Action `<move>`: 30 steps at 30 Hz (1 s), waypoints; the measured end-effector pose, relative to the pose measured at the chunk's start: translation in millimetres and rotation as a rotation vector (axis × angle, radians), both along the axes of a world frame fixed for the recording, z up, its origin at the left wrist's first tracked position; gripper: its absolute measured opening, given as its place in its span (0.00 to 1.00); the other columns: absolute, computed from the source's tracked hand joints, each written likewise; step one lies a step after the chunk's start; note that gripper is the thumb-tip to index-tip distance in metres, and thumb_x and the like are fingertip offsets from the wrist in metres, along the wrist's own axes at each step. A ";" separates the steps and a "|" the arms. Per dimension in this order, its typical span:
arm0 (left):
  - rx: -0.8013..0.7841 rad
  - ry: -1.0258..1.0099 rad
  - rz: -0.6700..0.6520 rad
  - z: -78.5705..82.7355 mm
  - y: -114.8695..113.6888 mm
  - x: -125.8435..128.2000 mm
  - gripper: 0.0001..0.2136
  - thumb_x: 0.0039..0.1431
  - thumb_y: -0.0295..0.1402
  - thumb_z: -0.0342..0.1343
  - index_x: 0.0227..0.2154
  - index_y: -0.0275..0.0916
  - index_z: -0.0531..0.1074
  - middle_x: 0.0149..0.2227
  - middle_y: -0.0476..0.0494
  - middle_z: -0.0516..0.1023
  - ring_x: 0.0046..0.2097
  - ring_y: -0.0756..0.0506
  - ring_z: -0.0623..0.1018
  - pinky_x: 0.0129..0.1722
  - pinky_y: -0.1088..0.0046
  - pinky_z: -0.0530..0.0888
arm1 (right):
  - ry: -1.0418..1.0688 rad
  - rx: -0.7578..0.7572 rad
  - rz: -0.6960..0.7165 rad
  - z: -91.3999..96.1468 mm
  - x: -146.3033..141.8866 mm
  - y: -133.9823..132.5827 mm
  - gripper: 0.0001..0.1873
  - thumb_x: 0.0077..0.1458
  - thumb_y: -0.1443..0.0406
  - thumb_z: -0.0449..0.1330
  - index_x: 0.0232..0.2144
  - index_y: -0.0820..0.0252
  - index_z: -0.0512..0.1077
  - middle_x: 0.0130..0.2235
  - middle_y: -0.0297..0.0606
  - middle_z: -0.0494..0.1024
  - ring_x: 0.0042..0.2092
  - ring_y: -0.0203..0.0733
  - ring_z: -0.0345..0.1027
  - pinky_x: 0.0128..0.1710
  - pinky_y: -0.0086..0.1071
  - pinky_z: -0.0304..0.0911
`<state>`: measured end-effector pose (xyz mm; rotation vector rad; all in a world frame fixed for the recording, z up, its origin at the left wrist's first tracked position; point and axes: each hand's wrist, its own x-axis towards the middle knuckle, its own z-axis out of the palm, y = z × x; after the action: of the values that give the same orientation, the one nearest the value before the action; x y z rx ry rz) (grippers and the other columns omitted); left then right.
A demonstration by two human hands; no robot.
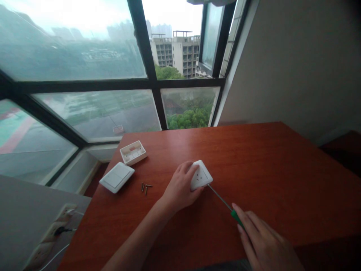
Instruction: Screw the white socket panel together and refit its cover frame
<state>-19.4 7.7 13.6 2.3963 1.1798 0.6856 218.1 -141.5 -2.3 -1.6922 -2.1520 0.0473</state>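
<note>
My left hand (182, 188) is closed around a white wall socket (200, 176), its slotted face turned up toward me on the table. My right hand (262, 237) grips a screwdriver (221, 198) by its green handle. The metal shaft runs up and left, and its tip meets the near edge of the socket. Whether the tip sits in a slot is too small to tell. Several small brass-coloured screws (146, 187) lie left of my left hand.
On the reddish wooden table (254, 158), a white switch panel (117, 177) lies near the left edge, with an open white back box (133, 152) behind it. Windows (186, 107) rise beyond the far edge. Wall sockets with plugged cords (60, 230) are at lower left.
</note>
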 end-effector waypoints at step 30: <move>0.043 0.285 0.190 8.4 31.3 -82.7 0.23 0.53 0.33 0.59 0.54 0.42 0.66 0.57 0.35 0.65 0.59 0.33 0.65 0.58 0.47 0.62 | 0.956 -0.638 -0.210 -7.4 -3.9 16.5 0.28 0.58 0.49 0.53 0.54 0.59 0.68 0.33 0.39 0.76 0.26 0.38 0.67 0.25 0.32 0.63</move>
<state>-102.1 39.0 22.0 2.5005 1.5374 0.4362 214.2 -124.9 -9.7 -1.6558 -1.2706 1.3036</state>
